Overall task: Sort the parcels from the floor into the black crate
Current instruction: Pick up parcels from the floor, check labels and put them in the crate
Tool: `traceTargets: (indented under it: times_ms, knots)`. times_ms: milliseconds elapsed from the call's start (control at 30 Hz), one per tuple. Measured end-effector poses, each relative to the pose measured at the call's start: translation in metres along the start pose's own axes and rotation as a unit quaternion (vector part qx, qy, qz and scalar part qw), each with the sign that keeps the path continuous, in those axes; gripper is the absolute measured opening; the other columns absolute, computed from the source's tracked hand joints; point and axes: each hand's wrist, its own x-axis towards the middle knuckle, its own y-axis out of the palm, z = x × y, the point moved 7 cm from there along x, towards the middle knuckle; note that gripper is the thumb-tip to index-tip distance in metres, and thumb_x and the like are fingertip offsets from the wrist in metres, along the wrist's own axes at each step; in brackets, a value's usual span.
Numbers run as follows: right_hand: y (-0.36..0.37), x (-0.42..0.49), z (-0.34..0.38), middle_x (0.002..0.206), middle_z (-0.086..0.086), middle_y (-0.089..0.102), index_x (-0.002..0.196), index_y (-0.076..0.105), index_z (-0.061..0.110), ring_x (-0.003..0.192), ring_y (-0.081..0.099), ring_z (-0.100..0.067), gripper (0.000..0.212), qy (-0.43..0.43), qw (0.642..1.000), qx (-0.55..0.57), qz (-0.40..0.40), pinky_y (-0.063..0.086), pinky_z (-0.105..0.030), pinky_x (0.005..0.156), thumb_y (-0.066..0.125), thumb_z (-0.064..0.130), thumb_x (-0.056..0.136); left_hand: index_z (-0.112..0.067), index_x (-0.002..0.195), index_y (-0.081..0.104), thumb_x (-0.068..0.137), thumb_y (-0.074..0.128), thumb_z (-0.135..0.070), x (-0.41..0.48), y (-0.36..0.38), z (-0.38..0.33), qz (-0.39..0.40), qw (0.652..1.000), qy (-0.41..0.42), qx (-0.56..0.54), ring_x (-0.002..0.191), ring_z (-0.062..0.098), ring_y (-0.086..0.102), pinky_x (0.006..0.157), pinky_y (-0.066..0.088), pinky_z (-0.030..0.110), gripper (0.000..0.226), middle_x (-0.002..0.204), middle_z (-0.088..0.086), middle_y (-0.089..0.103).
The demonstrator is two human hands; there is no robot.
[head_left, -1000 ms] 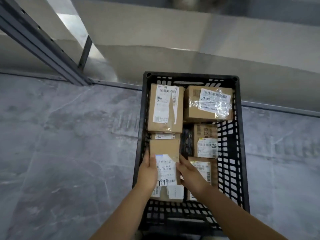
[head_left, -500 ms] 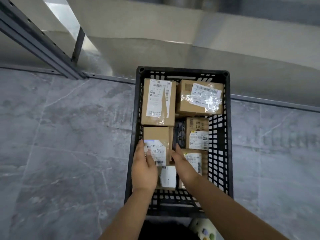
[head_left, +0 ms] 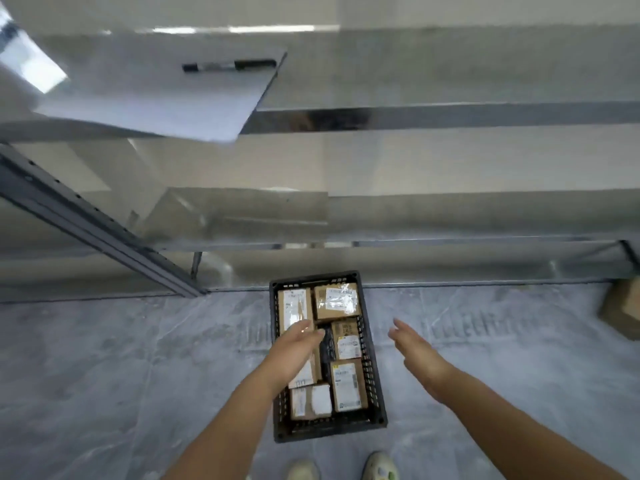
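Observation:
The black crate [head_left: 375,393] stands on the grey floor in front of my feet, packed with several brown cardboard parcels with white labels [head_left: 337,301]. My left hand [head_left: 294,348] hovers above the crate's left side with its fingers straight, holding nothing and hiding part of a parcel below it. My right hand [head_left: 414,348] is raised to the right of the crate, over the floor, fingers extended and empty. One more cardboard parcel [head_left: 621,311] lies on the floor at the far right edge.
Metal shelving [head_left: 415,116] with grey uprights [head_left: 86,223] rises just behind the crate. A marker pen [head_left: 228,65] lies on a sheet on the upper shelf. My two shoes [head_left: 379,467] stand just below the crate.
Both hands let go of the parcel in the crate and lifted away, the right one swinging out to the right. The view has risen, showing the crate from higher up.

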Motion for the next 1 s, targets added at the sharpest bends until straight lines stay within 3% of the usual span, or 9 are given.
traceTargets:
  times_ms: [67,200,300,367,467,600,733,867,1000]
  knots:
    - [-0.025,-0.043,0.035,0.156,0.002,0.025,0.148,0.022,0.033,0.143,0.025,-0.017,0.054,-0.021,1.0,0.017,-0.012,0.021,-0.037,0.114,0.039,0.038,0.098,-0.027,0.143,0.036,0.092,0.048,-0.046,-0.036,0.001,-0.056,0.0,0.998,0.037,0.04,0.131,0.021,0.041,0.102,0.033,0.033,0.055,0.147,0.0,0.039]
    - [-0.071,-0.122,0.09,0.155,0.003,0.028,0.148,0.023,0.031,0.141,0.028,-0.016,0.054,-0.082,0.995,0.04,-0.048,0.025,-0.033,0.109,0.039,0.04,0.097,-0.023,0.142,0.037,0.092,0.049,-0.045,-0.094,0.023,-0.156,0.024,0.989,0.124,0.073,0.126,0.018,0.046,0.089,0.034,0.026,0.056,0.143,-0.001,0.043]
    - [-0.109,-0.171,0.129,0.145,0.001,0.038,0.149,0.021,0.028,0.135,0.035,-0.016,0.054,-0.137,0.983,0.09,-0.081,0.026,-0.032,0.103,0.036,0.04,0.099,-0.015,0.139,0.04,0.093,0.053,-0.036,-0.123,0.049,-0.235,0.037,0.977,0.199,0.061,0.12,0.021,0.051,0.09,0.037,0.026,0.052,0.141,0.005,0.047]
    - [-0.136,-0.206,0.145,0.142,0.0,0.043,0.148,0.022,0.028,0.134,0.037,-0.015,0.053,-0.176,0.97,0.132,-0.105,0.023,-0.035,0.107,0.037,0.04,0.098,-0.014,0.138,0.042,0.093,0.053,-0.034,-0.142,0.071,-0.281,0.053,0.965,0.247,0.076,0.119,0.023,0.053,0.097,0.039,0.027,0.05,0.14,0.006,0.048]
    - [-0.181,-0.26,0.152,0.149,0.002,0.038,0.148,0.022,0.029,0.139,0.032,-0.017,0.055,-0.212,0.95,0.162,-0.164,0.022,-0.043,0.113,0.038,0.044,0.097,-0.019,0.137,0.043,0.093,0.051,-0.036,-0.169,0.108,-0.331,0.088,0.947,0.292,0.098,0.108,0.018,0.056,0.084,0.038,0.026,0.048,0.137,0.002,0.051]
    - [-0.25,-0.328,0.126,0.147,0.002,0.041,0.147,0.025,0.03,0.136,0.036,-0.018,0.056,-0.235,0.921,0.185,-0.249,0.028,-0.04,0.108,0.042,0.044,0.096,-0.022,0.133,0.047,0.092,0.052,-0.038,-0.195,0.169,-0.37,0.154,0.924,0.332,0.109,0.099,0.014,0.058,0.087,0.033,0.029,0.044,0.132,0.0,0.055]
    - [-0.315,-0.392,0.071,0.144,0.0,0.044,0.144,0.033,0.028,0.12,0.048,-0.015,0.055,-0.247,0.88,0.204,-0.35,0.038,-0.033,0.095,0.052,0.037,0.093,-0.021,0.133,0.048,0.091,0.056,-0.034,-0.221,0.243,-0.385,0.195,0.907,0.354,0.117,0.1,0.014,0.059,0.087,0.036,0.03,0.044,0.124,-0.001,0.059]
    - [-0.373,-0.433,0.002,0.145,-0.006,0.042,0.143,0.036,0.021,0.123,0.049,-0.02,0.054,-0.236,0.846,0.239,-0.414,0.041,-0.04,0.104,0.055,0.029,0.093,-0.019,0.134,0.048,0.09,0.059,-0.026,-0.254,0.327,-0.386,0.239,0.888,0.367,0.136,0.104,0.016,0.056,0.083,0.037,0.026,0.045,0.12,0.001,0.058]
    - [-0.439,-0.46,-0.053,0.139,-0.009,0.046,0.142,0.036,0.017,0.112,0.053,-0.021,0.051,-0.223,0.831,0.267,-0.434,0.04,-0.041,0.103,0.053,0.023,0.095,-0.015,0.133,0.048,0.09,0.06,-0.024,-0.277,0.414,-0.396,0.253,0.871,0.384,0.171,0.105,0.016,0.055,0.072,0.039,0.021,0.046,0.126,0.003,0.055]
